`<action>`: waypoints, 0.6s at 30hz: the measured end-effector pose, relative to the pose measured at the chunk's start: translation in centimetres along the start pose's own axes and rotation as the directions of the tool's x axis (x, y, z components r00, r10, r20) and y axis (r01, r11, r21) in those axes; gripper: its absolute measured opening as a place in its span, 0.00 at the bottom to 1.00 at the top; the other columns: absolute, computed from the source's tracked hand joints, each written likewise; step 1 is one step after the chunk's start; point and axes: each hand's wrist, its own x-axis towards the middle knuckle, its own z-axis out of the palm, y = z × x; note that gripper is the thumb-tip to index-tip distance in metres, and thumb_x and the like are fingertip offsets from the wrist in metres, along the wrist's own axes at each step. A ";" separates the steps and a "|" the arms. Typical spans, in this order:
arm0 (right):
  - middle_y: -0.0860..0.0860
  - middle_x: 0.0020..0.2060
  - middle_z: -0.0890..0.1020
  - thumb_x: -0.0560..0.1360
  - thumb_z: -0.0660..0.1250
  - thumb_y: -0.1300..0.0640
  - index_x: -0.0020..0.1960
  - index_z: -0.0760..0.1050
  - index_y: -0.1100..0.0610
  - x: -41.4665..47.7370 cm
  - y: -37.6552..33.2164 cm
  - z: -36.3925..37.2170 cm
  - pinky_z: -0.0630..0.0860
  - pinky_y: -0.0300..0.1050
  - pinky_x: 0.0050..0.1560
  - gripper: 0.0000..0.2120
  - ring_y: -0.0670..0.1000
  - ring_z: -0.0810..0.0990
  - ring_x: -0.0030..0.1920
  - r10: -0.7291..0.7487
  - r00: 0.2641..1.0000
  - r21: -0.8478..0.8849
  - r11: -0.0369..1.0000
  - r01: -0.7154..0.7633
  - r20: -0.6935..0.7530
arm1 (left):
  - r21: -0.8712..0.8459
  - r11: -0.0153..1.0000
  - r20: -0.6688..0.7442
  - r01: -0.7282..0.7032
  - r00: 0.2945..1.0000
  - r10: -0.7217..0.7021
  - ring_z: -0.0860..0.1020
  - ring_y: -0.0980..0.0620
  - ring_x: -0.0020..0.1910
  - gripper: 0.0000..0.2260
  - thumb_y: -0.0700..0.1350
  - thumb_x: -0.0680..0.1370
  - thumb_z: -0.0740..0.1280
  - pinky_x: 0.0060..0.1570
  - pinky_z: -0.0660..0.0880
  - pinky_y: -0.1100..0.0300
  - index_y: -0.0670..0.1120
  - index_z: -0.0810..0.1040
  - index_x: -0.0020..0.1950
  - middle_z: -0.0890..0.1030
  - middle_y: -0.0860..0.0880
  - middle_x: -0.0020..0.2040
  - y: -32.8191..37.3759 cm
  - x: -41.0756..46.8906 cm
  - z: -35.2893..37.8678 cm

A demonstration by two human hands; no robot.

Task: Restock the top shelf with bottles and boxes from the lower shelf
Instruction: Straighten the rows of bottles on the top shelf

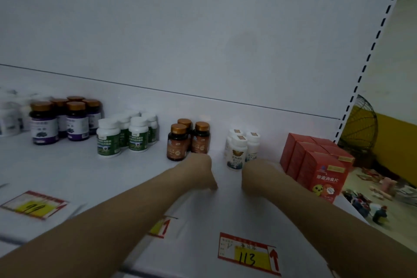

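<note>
Both your forearms reach in over the white shelf (67, 165). Your left hand (199, 168) sits just in front of the brown bottles (178, 142), a cluster of three with copper caps. Its back faces you and the thumb points down towards the shelf. The fingers are hidden, so you cannot tell whether they are curled or straight, or whether they touch the nearest bottle. Your right hand (256, 172) lies at the foot of the white bottles (237, 153), three with tan seals on their caps. It too is blurred and turned away, so its grip cannot be told, and nothing shows in it. The two hands are near each other but apart.

Right of the white bottles stand the red boxes (325, 178), packed in rows at the shelf's right end. Left of the brown bottles stand the green bottles (108, 140), white-capped, and further left the purple bottles (44, 124) with brown caps.

Near the front edge lie price tags. The 113 tag (247, 253) shows between your forearms, and the 99 tag (33, 205) lies at the left. A third tag (161, 225) is partly hidden by your left forearm. Past the shelf's right upright, a wire fan (361, 128) stands against a yellow wall.
</note>
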 end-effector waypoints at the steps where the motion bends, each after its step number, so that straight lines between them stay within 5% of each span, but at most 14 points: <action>1: 0.58 0.66 0.72 0.80 0.58 0.57 0.69 0.67 0.63 -0.7 -1.2 -0.5 0.71 0.45 0.63 0.19 0.56 0.73 0.65 -0.048 0.998 -0.006 0.999 0.048 0.028 | 0.018 0.999 -0.003 0.035 0.999 -0.035 0.75 0.49 0.52 0.20 0.49 0.74 0.70 0.47 0.70 0.62 0.41 0.73 0.61 0.77 0.44 0.54 -1.1 -0.6 -0.7; 6: 0.57 0.61 0.76 0.80 0.58 0.55 0.65 0.71 0.62 -0.1 -6.7 -0.6 0.74 0.42 0.56 0.17 0.54 0.76 0.60 -0.201 0.978 0.171 0.963 0.209 -0.063 | 0.083 0.982 -0.086 0.169 0.983 -0.162 0.75 0.48 0.58 0.20 0.48 0.75 0.69 0.50 0.70 0.62 0.40 0.72 0.63 0.75 0.43 0.61 -6.6 -2.5 -3.2; 9: 0.57 0.61 0.75 0.78 0.60 0.57 0.67 0.66 0.60 2.2 -8.6 0.6 0.74 0.43 0.54 0.19 0.54 0.77 0.59 -0.076 0.988 0.350 0.929 0.118 -0.133 | 0.030 0.985 -0.122 0.169 0.979 -0.165 0.74 0.50 0.48 0.19 0.48 0.75 0.69 0.46 0.70 0.63 0.39 0.73 0.61 0.77 0.44 0.55 -8.9 -1.5 -3.8; 12: 0.58 0.64 0.72 0.78 0.61 0.59 0.71 0.59 0.61 4.3 -9.0 0.8 0.73 0.46 0.60 0.24 0.56 0.73 0.63 0.065 0.986 0.449 0.894 0.011 -0.156 | -0.065 0.989 -0.179 0.130 0.974 -0.139 0.75 0.49 0.51 0.22 0.49 0.73 0.71 0.45 0.72 0.61 0.41 0.70 0.61 0.77 0.45 0.55 -10.2 0.7 -3.4; 15: 0.58 0.63 0.74 0.78 0.61 0.59 0.69 0.60 0.60 5.9 -9.3 0.6 0.73 0.44 0.56 0.22 0.56 0.75 0.61 0.136 0.973 0.464 0.885 -0.034 -0.188 | -0.144 0.989 -0.205 0.034 0.977 -0.063 0.76 0.49 0.55 0.27 0.53 0.70 0.72 0.50 0.73 0.60 0.44 0.68 0.63 0.76 0.47 0.57 -10.6 2.7 -2.7; 18: 0.59 0.60 0.76 0.79 0.58 0.59 0.67 0.62 0.60 6.8 -10.0 1.1 0.72 0.47 0.57 0.18 0.58 0.75 0.60 0.166 0.963 0.416 0.907 -0.066 -0.210 | -0.159 0.984 -0.241 -0.074 0.970 0.034 0.78 0.48 0.55 0.21 0.52 0.72 0.71 0.52 0.75 0.58 0.46 0.73 0.61 0.79 0.47 0.56 -10.9 4.0 -2.0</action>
